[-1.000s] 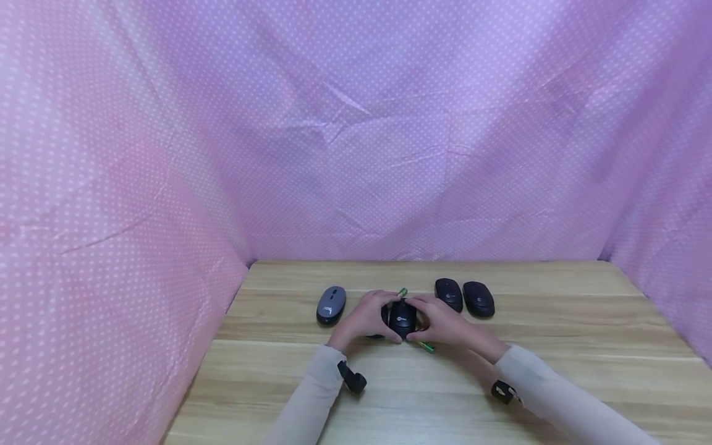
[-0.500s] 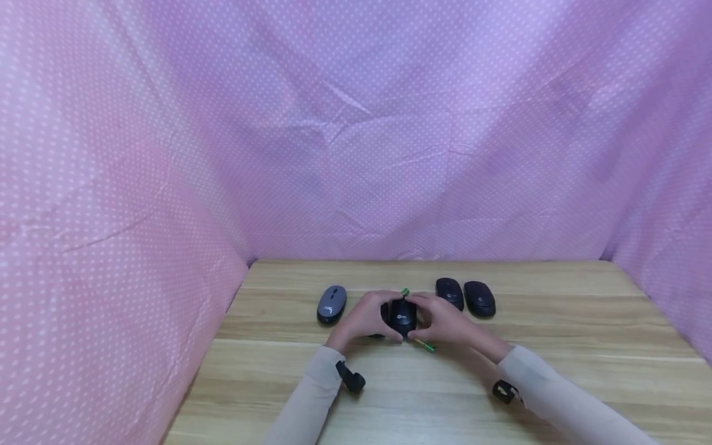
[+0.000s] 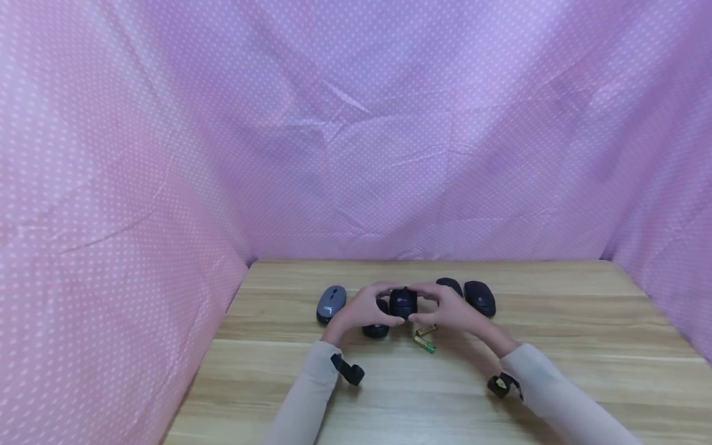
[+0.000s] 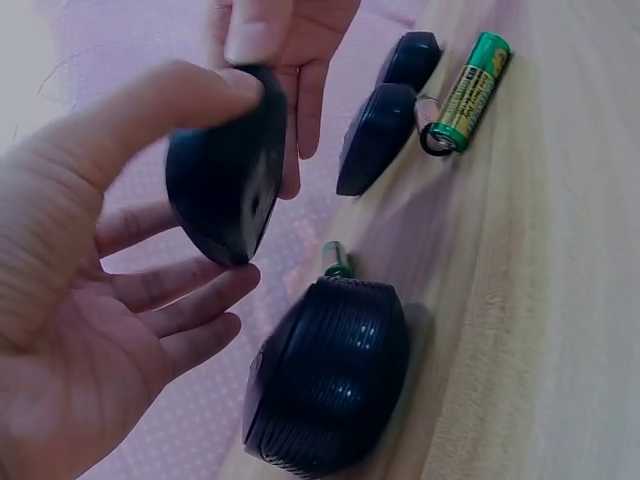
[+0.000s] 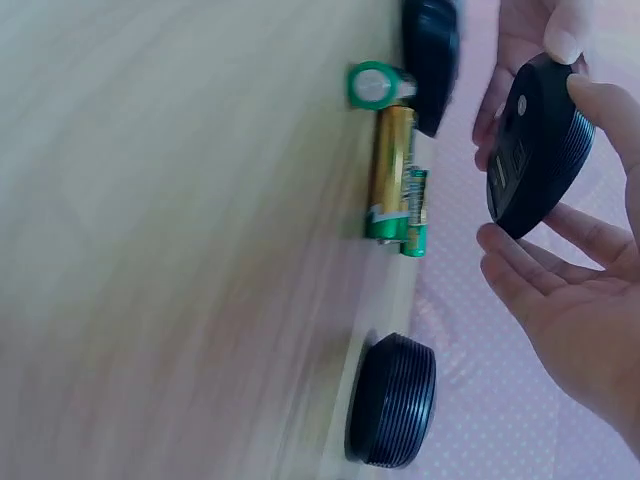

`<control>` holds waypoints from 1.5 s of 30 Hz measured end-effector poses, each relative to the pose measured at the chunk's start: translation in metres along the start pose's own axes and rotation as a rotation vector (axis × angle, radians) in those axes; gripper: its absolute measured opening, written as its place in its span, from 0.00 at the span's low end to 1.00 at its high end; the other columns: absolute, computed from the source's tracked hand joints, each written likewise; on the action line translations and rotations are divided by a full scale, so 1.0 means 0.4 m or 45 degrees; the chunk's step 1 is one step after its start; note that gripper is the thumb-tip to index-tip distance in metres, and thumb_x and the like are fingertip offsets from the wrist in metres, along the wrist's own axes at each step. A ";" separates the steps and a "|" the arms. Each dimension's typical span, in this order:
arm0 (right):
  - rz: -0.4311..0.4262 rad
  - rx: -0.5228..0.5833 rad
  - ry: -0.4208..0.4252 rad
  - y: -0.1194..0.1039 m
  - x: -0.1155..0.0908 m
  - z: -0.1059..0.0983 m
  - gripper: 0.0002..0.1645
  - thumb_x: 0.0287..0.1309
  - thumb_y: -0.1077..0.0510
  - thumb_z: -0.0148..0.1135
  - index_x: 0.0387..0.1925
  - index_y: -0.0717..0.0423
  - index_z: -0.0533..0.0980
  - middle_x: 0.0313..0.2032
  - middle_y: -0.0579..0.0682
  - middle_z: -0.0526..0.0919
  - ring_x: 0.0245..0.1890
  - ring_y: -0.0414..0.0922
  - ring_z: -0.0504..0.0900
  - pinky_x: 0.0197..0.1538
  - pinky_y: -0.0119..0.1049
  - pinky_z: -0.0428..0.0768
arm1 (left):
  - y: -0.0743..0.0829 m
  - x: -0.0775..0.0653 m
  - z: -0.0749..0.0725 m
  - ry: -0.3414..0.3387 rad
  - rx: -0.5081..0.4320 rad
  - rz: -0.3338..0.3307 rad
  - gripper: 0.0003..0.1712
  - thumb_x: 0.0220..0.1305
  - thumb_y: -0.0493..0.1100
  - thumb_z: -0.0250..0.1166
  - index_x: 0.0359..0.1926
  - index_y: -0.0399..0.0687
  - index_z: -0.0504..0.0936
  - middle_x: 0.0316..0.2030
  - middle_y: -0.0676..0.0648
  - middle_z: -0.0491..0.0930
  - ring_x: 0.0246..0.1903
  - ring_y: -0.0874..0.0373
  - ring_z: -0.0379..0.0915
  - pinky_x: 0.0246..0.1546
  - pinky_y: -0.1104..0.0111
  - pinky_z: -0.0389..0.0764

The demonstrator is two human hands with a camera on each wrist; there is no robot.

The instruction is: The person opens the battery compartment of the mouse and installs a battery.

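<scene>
A black computer mouse [image 3: 403,304] is held off the tabletop between both hands. My left hand [image 3: 368,308] pinches its left side with thumb and fingers, and my right hand [image 3: 449,310] grips the opposite side. The right wrist view shows the raised mouse [image 5: 540,145] tilted, its underside partly visible. Below the hands lie loose batteries [image 3: 425,343], green and gold; a further battery [image 5: 415,225] shows in the right wrist view. Another black mouse [image 3: 376,329] rests on the table beside my left hand, partly covered by it.
A grey mouse [image 3: 332,303] lies to the left on the wooden table [image 3: 267,371]. Two black mice stand to the right: one mouse [image 3: 449,285] partly behind my right hand, the other mouse [image 3: 479,298] beside it. Pink dotted cloth [image 3: 389,154] hangs around the table's back and sides.
Both hands have lifted the mouse from the table and tilted it. The batteries near my right hand and the black mouse by my left hand are more exposed.
</scene>
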State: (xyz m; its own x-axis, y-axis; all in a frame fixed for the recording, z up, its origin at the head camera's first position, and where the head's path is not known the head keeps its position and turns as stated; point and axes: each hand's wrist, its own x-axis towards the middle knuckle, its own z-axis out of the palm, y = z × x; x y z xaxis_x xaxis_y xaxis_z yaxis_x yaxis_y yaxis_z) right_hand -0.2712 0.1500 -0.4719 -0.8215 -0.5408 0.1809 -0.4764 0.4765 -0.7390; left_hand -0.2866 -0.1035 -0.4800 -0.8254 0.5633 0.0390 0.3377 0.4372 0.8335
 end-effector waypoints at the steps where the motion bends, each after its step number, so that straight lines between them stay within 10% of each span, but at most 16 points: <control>1: 0.012 0.043 0.003 0.001 0.002 -0.002 0.38 0.59 0.50 0.75 0.66 0.62 0.74 0.63 0.62 0.79 0.63 0.60 0.79 0.67 0.55 0.77 | 0.001 0.000 -0.001 0.001 -0.017 0.004 0.42 0.57 0.52 0.77 0.71 0.55 0.73 0.69 0.50 0.73 0.69 0.48 0.70 0.68 0.52 0.73; 12: 0.229 0.301 0.117 -0.014 0.014 -0.016 0.31 0.67 0.48 0.67 0.65 0.60 0.76 0.59 0.61 0.83 0.56 0.53 0.84 0.53 0.38 0.84 | 0.021 0.017 0.013 0.108 -0.100 0.161 0.32 0.67 0.48 0.70 0.70 0.48 0.74 0.64 0.49 0.78 0.65 0.54 0.74 0.68 0.60 0.75; 16: 0.293 0.359 0.131 -0.024 0.015 -0.020 0.31 0.73 0.42 0.57 0.65 0.59 0.75 0.58 0.61 0.83 0.55 0.53 0.84 0.57 0.46 0.83 | 0.032 0.021 0.018 0.198 -0.042 0.192 0.23 0.71 0.42 0.66 0.64 0.46 0.78 0.56 0.46 0.84 0.57 0.55 0.81 0.60 0.65 0.81; 28: 0.255 0.418 0.232 -0.044 0.032 -0.025 0.31 0.78 0.46 0.51 0.62 0.71 0.75 0.36 0.64 0.87 0.35 0.61 0.88 0.43 0.53 0.88 | 0.073 0.032 0.029 0.416 -0.026 0.021 0.22 0.72 0.53 0.65 0.62 0.52 0.80 0.45 0.47 0.88 0.43 0.58 0.82 0.46 0.67 0.83; 37: 0.219 0.277 0.327 -0.052 0.039 -0.020 0.24 0.76 0.48 0.55 0.55 0.65 0.80 0.35 0.60 0.86 0.30 0.51 0.83 0.32 0.37 0.84 | 0.082 0.028 0.033 0.384 -0.406 -0.031 0.29 0.72 0.47 0.65 0.71 0.49 0.72 0.54 0.36 0.84 0.45 0.50 0.86 0.48 0.43 0.85; 45: 0.116 0.321 0.374 -0.037 0.050 -0.026 0.24 0.74 0.56 0.58 0.65 0.63 0.74 0.45 0.67 0.85 0.34 0.53 0.85 0.32 0.31 0.84 | 0.081 0.035 0.033 0.356 -0.465 -0.059 0.31 0.74 0.46 0.63 0.74 0.53 0.67 0.53 0.34 0.84 0.40 0.52 0.86 0.49 0.40 0.84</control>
State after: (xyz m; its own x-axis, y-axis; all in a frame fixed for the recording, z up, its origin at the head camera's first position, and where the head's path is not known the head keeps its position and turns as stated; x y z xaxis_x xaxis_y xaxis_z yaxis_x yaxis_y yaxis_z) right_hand -0.2837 0.1394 -0.4504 -0.9288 -0.2657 0.2583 -0.3358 0.3083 -0.8901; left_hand -0.2813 -0.0724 -0.4598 -0.9431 0.3164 0.1023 0.1574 0.1538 0.9755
